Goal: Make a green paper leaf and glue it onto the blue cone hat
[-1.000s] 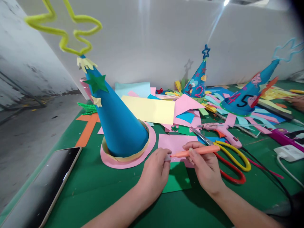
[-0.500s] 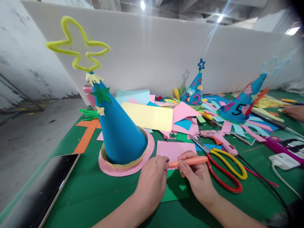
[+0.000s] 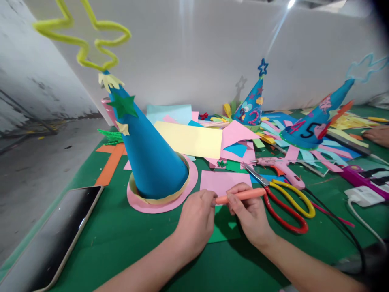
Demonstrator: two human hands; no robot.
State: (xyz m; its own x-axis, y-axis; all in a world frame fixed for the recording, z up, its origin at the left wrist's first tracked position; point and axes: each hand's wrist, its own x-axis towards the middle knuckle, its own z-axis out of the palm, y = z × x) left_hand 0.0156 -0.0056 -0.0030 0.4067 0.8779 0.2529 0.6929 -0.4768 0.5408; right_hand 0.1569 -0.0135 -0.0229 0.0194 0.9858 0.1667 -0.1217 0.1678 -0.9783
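A coral-orange marker lies level between my two hands above the table. My right hand pinches its barrel between thumb and fingers. At its left end, the closed fingers of my left hand cover the tip, so I cannot see whether a cap is there. Under and behind my hands are a pink paper sheet and a green paper piece. To the left stands a blue paper cone hat with a pink brim, paper stars and a yellow pipe-cleaner star on top.
Scissors with red and yellow handles lie right of my hands, near a pink glue gun. A phone rests at the left. Two decorated cone hats and paper scraps fill the back. Another person's hand is at far right.
My view has tilted down a little, so the table things sit higher or closer in the picture. Both hands keep nearly the same hold on the marker.
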